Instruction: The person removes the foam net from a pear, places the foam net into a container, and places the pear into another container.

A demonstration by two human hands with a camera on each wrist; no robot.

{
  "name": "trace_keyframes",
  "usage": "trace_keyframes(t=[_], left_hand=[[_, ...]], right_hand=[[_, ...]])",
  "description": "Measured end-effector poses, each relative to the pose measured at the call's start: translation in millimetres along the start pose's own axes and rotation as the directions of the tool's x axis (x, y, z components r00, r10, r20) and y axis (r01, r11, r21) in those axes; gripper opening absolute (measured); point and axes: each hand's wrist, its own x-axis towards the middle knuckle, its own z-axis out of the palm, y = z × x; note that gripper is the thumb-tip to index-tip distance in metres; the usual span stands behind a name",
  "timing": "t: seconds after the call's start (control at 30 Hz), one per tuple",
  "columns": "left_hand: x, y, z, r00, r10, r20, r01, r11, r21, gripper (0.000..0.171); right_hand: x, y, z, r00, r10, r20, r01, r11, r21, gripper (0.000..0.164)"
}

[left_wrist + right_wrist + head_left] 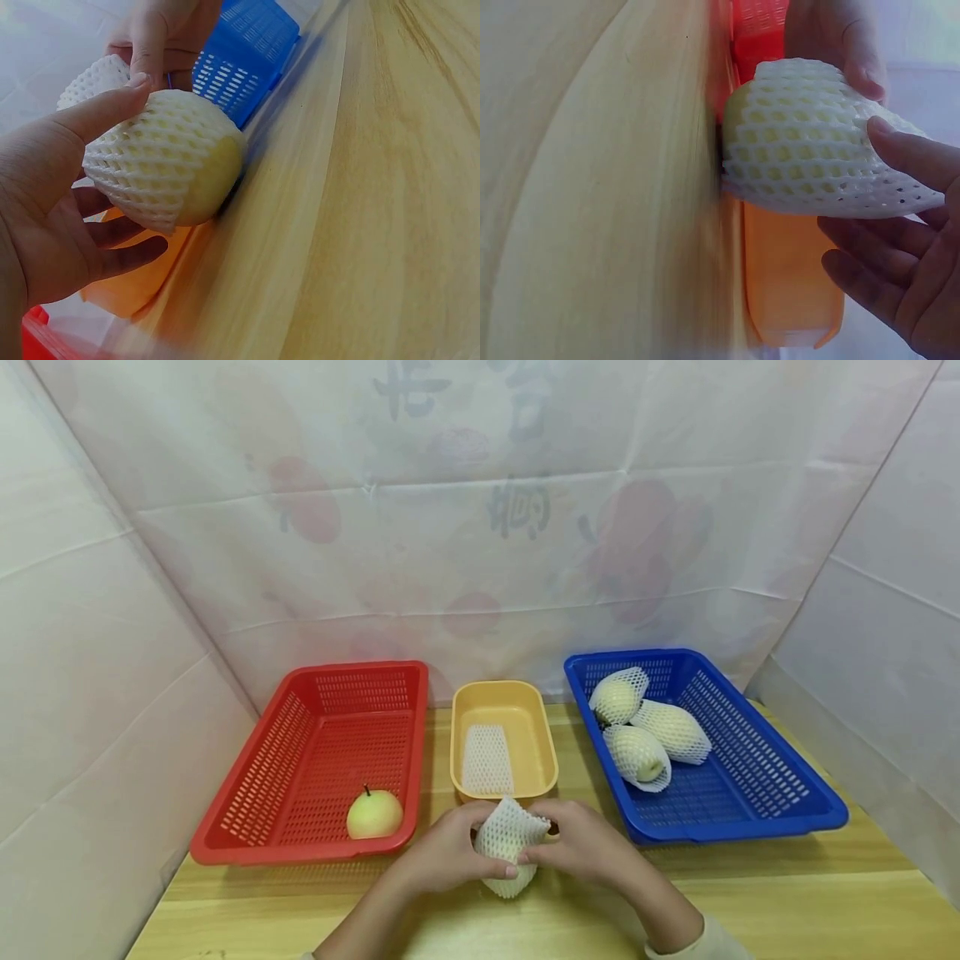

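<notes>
A pale yellow pear (214, 184) sits inside a white foam net sleeve (508, 839), held between both hands low over the table in front of the yellow tray. My left hand (450, 852) grips its left side, thumb across the front of the net. From the right, my right hand (581, 843) pinches the net's upper part between thumb and fingers, as the right wrist view also shows. The net covers most of the pear; the bottom end pokes out bare in the left wrist view. The sleeve's loose end rises above the fruit.
One bare pear (374, 815) lies in the red basket (217, 843) at the left. A flat foam net (487, 760) lies in the yellow tray (536, 718). Several netted pears (670, 731) rest in the blue basket (750, 827) at the right. A light printed curtain (480, 552) hangs behind.
</notes>
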Motion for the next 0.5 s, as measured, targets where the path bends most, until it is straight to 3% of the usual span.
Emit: trace_keyframes(t=[0.5], left_hand=[[1.3,0.0,0.1,0.999,0.036,-0.02,-0.036,0.999,0.032,0.045]], right_hand=[[-0.3,0.8,3.2,0.996,-0.061,-0.064,0.061,0.998,0.0,0.016]])
